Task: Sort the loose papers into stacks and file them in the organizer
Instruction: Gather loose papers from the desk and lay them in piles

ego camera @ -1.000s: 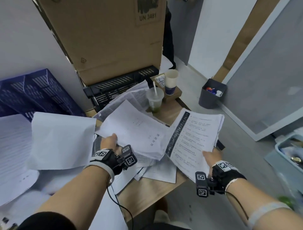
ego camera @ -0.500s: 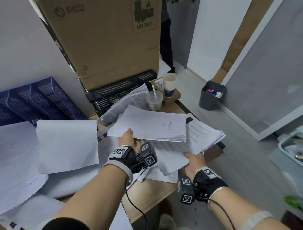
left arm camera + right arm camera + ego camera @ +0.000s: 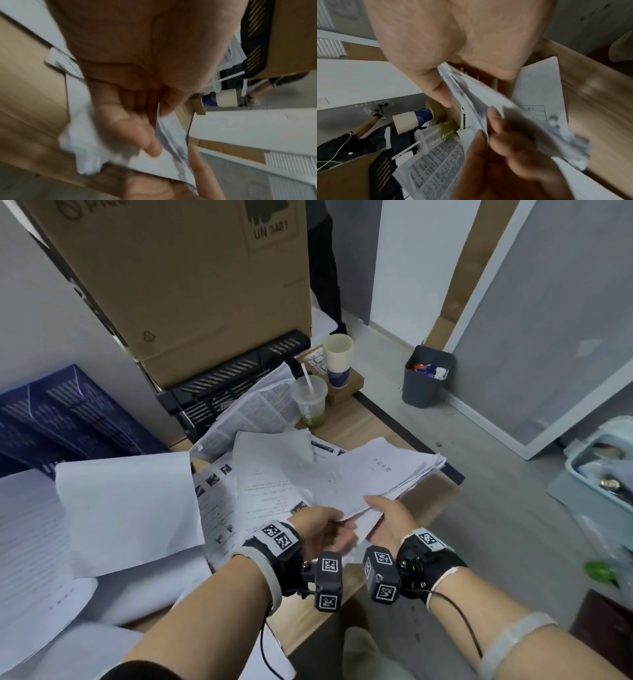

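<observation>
Between your hands, above the desk's (image 3: pixel 346 422) near corner, the sheaf of papers (image 3: pixel 387 470) runs away to your right. Your right hand (image 3: pixel 390 518) pinches its near edge, thumb on top; your left hand (image 3: pixel 322 529) grips the same edge alongside. White printed sheets, unevenly fanned. Black organizer (image 3: pixel 233 378) lies ahead-left, nearer your left hand.

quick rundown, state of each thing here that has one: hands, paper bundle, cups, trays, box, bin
left hand: gripping the paper bundle's near corner
right hand: gripping the same bundle, thumb on top
paper bundle: held up over the desk, sheets fanned
loose papers: scattered on the desk, unsorted
plastic cup: upright, straw in, nearly empty
paper cup: upright, no lid
black tray: under the cardboard box
cardboard box: upright, closed
bin: open, rubbish inside
</observation>
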A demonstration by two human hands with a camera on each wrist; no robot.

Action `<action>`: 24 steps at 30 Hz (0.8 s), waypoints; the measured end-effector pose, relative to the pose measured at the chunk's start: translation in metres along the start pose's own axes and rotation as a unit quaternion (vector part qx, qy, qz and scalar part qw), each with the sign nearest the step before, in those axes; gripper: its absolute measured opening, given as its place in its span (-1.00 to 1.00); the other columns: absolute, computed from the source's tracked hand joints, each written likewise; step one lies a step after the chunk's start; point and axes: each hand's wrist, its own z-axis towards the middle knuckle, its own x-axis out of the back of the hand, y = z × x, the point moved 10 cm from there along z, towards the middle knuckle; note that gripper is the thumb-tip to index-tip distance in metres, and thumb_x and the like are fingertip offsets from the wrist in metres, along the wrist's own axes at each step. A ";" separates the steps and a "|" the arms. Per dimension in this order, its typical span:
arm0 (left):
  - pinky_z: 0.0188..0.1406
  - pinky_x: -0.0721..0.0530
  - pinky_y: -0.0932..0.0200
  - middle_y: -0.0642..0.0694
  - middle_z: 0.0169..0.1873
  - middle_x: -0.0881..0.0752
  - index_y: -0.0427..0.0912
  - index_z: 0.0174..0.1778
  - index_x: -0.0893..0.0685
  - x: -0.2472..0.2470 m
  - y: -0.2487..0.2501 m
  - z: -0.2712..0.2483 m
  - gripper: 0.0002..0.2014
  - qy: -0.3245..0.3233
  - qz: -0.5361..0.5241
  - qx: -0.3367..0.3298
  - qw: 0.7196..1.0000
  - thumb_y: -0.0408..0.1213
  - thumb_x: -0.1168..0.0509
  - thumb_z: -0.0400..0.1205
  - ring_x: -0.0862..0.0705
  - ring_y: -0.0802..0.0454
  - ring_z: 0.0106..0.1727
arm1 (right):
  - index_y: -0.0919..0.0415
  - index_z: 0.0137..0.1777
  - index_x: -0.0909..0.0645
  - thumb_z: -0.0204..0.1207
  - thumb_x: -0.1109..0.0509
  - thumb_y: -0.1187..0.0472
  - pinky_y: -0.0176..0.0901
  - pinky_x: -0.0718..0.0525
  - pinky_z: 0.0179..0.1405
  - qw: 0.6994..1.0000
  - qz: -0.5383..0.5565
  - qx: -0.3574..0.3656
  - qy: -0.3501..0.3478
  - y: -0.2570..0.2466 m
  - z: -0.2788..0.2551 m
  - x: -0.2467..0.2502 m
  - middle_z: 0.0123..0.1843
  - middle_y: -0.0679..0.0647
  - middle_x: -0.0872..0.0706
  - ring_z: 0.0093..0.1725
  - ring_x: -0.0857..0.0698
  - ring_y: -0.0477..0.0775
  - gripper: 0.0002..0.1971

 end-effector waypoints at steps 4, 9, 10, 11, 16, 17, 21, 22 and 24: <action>-0.45 -0.70 0.18 -0.29 -0.16 -0.75 -0.29 0.01 -0.67 0.022 0.008 -0.006 -0.59 0.002 0.098 -0.017 0.995 0.00 -0.52 0.52 -0.77 -0.15 -0.27 | 0.25 0.24 -0.64 0.52 -0.42 0.29 0.28 -0.67 0.26 0.984 -0.130 0.059 0.107 -0.020 0.022 0.039 0.20 0.25 -0.77 0.10 -0.75 0.37 -0.71; 0.33 -0.65 -0.23 -0.24 0.49 -0.51 -0.08 0.59 -0.33 0.107 0.081 -0.017 0.07 0.257 0.218 -0.145 0.930 0.25 -0.62 0.22 -0.60 -0.26 0.39 | 0.24 0.14 -0.71 0.56 -0.36 0.39 0.19 -0.66 0.30 0.968 -0.171 0.160 0.086 -0.075 -0.003 0.037 0.08 0.17 -0.81 0.10 -0.77 0.27 -0.79; 0.45 -0.55 -0.25 -0.25 0.56 -0.44 -0.04 0.66 -0.22 0.105 0.100 -0.024 0.13 0.269 0.257 -0.191 0.908 0.22 -0.63 0.25 -0.52 -0.27 0.49 | 0.23 0.09 -0.73 0.54 -0.38 0.38 0.21 -0.66 0.30 0.965 -0.176 0.181 0.073 -0.086 -0.006 0.032 0.06 0.17 -0.82 0.10 -0.78 0.27 -0.81; 0.51 -0.48 -0.26 -0.23 0.60 -0.39 0.01 0.69 -0.16 0.095 0.118 -0.031 0.15 0.256 0.269 -0.244 0.896 0.18 -0.65 0.26 -0.46 -0.24 0.55 | 0.24 0.04 -0.74 0.49 -0.42 0.34 0.25 -0.67 0.29 0.962 -0.180 0.194 0.063 -0.096 -0.011 0.027 0.03 0.18 -0.84 0.08 -0.79 0.28 -0.84; 0.29 -0.68 0.01 0.02 0.23 -0.78 -0.02 0.40 -0.59 0.042 0.176 -0.063 -0.17 0.129 0.224 -0.423 0.869 0.07 -0.72 0.22 -0.75 0.05 0.27 | 0.31 0.09 -0.72 0.50 -0.41 0.37 0.01 -0.79 -0.15 0.964 -0.163 0.209 0.009 -0.119 -0.018 0.002 -0.01 0.26 -0.84 -0.05 -0.82 0.30 -0.81; 0.24 -0.71 0.05 0.01 0.12 -0.83 -0.01 0.26 -0.69 0.037 0.177 -0.064 -0.36 0.120 0.219 -0.431 0.867 0.00 -0.71 0.28 -0.79 0.04 0.19 | 0.27 0.07 -0.72 0.51 -0.42 0.37 -0.04 -0.77 -0.21 0.962 -0.176 0.209 0.002 -0.118 -0.020 -0.003 -0.02 0.24 -0.84 -0.06 -0.81 0.28 -0.84; 0.20 -0.75 -0.09 -0.08 -0.04 -0.85 -0.03 -0.03 -0.75 0.030 0.159 -0.051 -0.80 0.125 0.230 -0.415 0.871 -0.17 -0.58 0.50 -0.81 -0.08 0.05 | 0.24 0.01 -0.72 0.45 -0.52 0.31 0.11 -0.76 0.10 0.939 -0.278 0.199 0.043 -0.104 -0.003 0.004 -0.06 0.13 -0.84 0.01 -0.81 0.21 -0.85; 0.21 -0.74 -0.12 -0.13 -0.04 -0.83 -0.05 -0.04 -0.72 0.033 0.153 -0.044 -0.82 0.142 0.236 -0.403 0.873 -0.17 -0.56 0.52 -0.80 -0.14 0.06 | 0.25 0.07 -0.71 0.43 -0.54 0.26 0.13 -0.77 0.10 0.936 -0.294 0.188 0.055 -0.101 0.005 0.009 -0.05 0.13 -0.84 0.00 -0.81 0.21 -0.78; 0.23 -0.72 -0.24 -0.22 -0.02 -0.83 -0.09 -0.05 -0.74 0.044 0.146 -0.030 -0.78 0.170 0.228 -0.384 0.879 -0.08 -0.55 0.51 -0.78 -0.22 0.07 | 0.28 0.13 -0.67 0.39 -0.57 0.14 0.13 -0.77 0.11 0.931 -0.315 0.175 0.066 -0.102 0.010 0.015 -0.03 0.13 -0.83 -0.02 -0.80 0.19 -0.65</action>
